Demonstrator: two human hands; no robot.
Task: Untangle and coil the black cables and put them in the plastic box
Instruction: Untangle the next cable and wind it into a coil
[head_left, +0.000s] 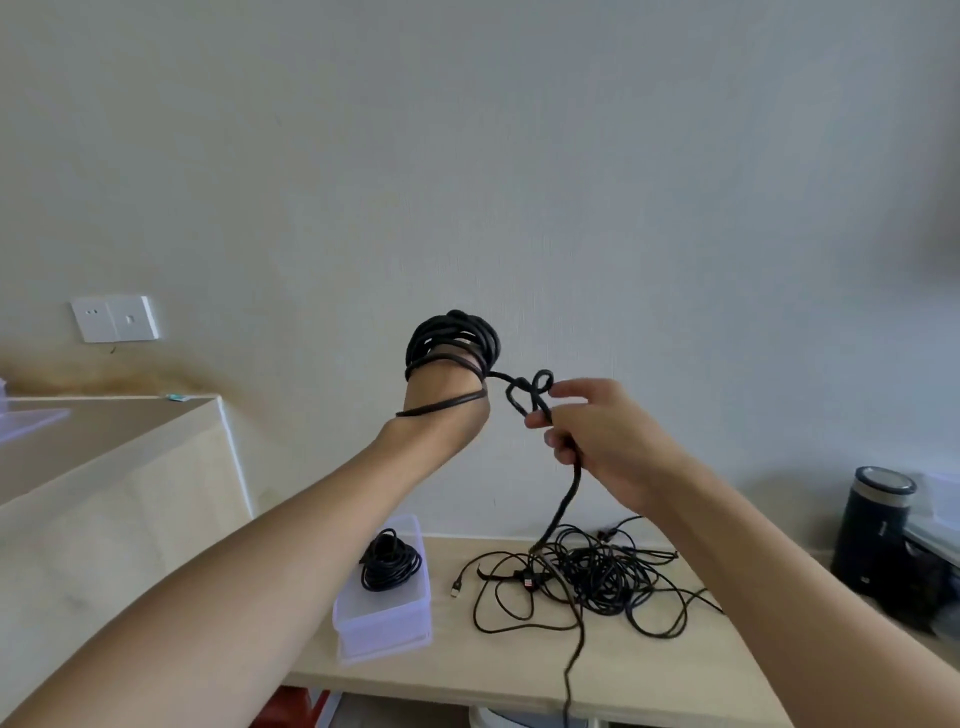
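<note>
A thick black cable (451, 340) is wound in several loops round my raised left hand (445, 413), and the loops hide its fingers. From the coil the cable runs right into a loose knot (529, 394). My right hand (602, 439) pinches the cable just below that knot. The strand then hangs down to a tangle of thin black cables (597, 571) on the wooden table (675, 670). A clear plastic box (384, 623) stands left of the tangle, with a coiled black cable (390, 566) lying in its far end.
A taller light wood cabinet (104, 467) stands at the left, below a white wall socket (117, 318). A dark cylindrical flask (878, 530) stands at the table's right end. One cable hangs over the front table edge (569, 691). A loose USB plug (456, 590) lies beside the box.
</note>
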